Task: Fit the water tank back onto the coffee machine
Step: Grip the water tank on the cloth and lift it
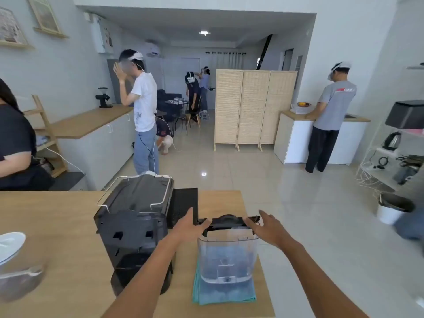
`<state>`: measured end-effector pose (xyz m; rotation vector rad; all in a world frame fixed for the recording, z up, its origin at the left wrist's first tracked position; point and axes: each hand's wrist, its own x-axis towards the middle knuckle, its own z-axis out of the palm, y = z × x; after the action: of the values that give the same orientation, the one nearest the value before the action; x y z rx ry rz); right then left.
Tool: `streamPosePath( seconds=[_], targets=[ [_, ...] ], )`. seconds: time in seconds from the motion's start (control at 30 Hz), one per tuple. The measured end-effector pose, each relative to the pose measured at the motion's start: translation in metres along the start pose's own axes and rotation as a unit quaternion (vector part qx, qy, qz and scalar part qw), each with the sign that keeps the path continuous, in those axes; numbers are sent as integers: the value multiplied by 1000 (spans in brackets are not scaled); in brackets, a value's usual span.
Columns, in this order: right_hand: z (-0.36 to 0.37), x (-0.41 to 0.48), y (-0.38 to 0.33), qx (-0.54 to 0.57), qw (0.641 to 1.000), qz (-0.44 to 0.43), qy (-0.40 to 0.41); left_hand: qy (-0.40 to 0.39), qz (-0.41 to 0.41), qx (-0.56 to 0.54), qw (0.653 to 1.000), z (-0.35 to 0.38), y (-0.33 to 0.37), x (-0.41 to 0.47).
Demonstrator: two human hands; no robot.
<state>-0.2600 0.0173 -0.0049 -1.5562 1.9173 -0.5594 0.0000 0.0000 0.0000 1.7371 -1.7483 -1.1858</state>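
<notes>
Your water tank [227, 255] stands upright on a teal cloth [223, 292] near the desk's [57, 226] right edge, clear-walled, its black lid [228, 222] on top. Your left hand [191, 226] reaches to the lid's left end and your right hand [267, 227] to its right end, both with fingers spread apart, touching or just at the lid and not clamped on it. The black coffee machine [135, 226] sits just beside the tank on its left, a flat black tray [184, 203] behind them toward the far edge.
</notes>
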Motion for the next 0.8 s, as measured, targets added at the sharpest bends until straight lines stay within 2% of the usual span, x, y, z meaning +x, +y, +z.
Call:
streamPosePath(
  seconds=[0.13, 0.3, 0.43, 0.8],
  targets=[
    [6, 4, 9, 49, 998, -8, -32, 16, -38, -32, 999, 14, -17, 10],
    [11, 5, 17, 108, 992, -50, -35, 32, 0, -109, 994, 29, -25, 9],
    [14, 6, 22, 129, 988, -81, -6, 51, 32, -147, 987, 32, -25, 7],
    [18, 8, 28, 132, 979, -147, 47, 156, 153, -116, 969, 32, -39, 7]
  ],
)
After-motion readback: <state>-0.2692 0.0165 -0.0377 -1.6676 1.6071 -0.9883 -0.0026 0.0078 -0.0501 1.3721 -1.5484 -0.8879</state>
